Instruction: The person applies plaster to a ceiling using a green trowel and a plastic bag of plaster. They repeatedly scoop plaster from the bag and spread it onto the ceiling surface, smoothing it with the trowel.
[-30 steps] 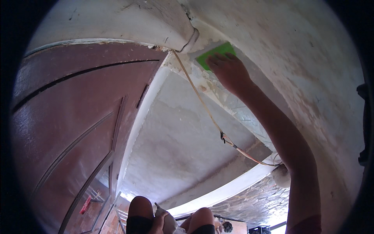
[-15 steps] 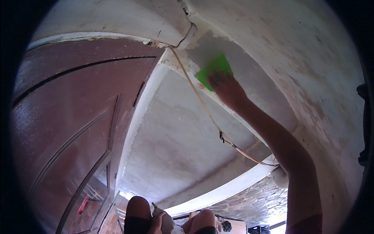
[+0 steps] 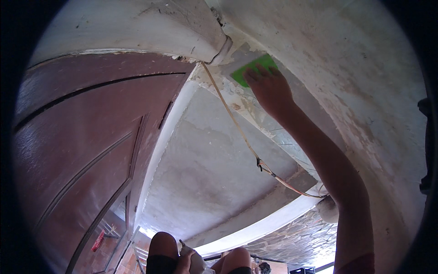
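My right hand (image 3: 270,89) reaches up with its arm stretched and holds a flat green spreader (image 3: 244,74) against a smooth grey plaster patch (image 3: 292,82). The fingers lie over the near side of the spreader. Low in the view, my left hand (image 3: 184,263) is closed around a grey, bag-like thing (image 3: 197,263) between my knees. A thin dark stick-like end (image 3: 181,243) stands up from it; what it belongs to I cannot make out.
A loose brown cable (image 3: 226,102) hangs across from the door-frame corner, with a dark taped joint (image 3: 259,163) midway. To the left stands a brown wooden door (image 3: 86,109). Stained, patchy wall (image 3: 365,91) runs along the right. Part of a ladder (image 3: 140,252) shows below.
My right hand has moved up a little with the green spreader, which now covers a higher part of the plaster and looks narrower. My left hand stays where it was.
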A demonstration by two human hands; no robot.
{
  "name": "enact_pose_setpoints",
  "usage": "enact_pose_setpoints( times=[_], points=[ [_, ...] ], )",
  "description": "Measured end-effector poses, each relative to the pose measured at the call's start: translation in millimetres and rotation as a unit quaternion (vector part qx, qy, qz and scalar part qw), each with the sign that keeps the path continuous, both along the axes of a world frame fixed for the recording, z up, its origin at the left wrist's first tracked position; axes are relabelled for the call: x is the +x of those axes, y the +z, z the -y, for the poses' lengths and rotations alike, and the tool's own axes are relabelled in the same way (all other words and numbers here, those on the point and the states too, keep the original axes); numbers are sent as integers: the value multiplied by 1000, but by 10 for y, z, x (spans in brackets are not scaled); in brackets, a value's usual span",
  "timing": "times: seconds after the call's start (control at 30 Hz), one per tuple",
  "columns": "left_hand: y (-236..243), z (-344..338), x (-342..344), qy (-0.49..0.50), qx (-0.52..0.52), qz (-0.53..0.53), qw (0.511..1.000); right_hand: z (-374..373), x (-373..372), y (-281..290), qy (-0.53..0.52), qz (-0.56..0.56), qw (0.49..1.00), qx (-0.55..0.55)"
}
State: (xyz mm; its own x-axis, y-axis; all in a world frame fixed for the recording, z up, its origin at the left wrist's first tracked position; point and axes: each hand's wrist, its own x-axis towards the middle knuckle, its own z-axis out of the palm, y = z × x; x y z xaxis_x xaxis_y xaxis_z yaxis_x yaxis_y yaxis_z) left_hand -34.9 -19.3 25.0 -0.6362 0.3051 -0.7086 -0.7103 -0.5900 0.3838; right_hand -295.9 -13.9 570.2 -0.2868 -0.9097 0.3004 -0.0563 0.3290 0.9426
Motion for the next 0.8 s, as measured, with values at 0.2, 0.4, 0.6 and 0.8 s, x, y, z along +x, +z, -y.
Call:
enact_pose_setpoints(
  times=[0.2,0.4,0.6,0.8],
  points=[
    [7,-59,-46,0,-6,8,1000,331,-494,56,-9,13,999,33],
    [-7,-64,-60,4,-18,18,1000,-123,-555,-271,-14,40,998,39],
    [-33,-11,-20,10,-18,17,1000,-701,-131,-702,-52,64,995,57],
    [-40,66,3,12,-16,13,1000,-555,388,-592,-199,105,974,-30]
  ],
)
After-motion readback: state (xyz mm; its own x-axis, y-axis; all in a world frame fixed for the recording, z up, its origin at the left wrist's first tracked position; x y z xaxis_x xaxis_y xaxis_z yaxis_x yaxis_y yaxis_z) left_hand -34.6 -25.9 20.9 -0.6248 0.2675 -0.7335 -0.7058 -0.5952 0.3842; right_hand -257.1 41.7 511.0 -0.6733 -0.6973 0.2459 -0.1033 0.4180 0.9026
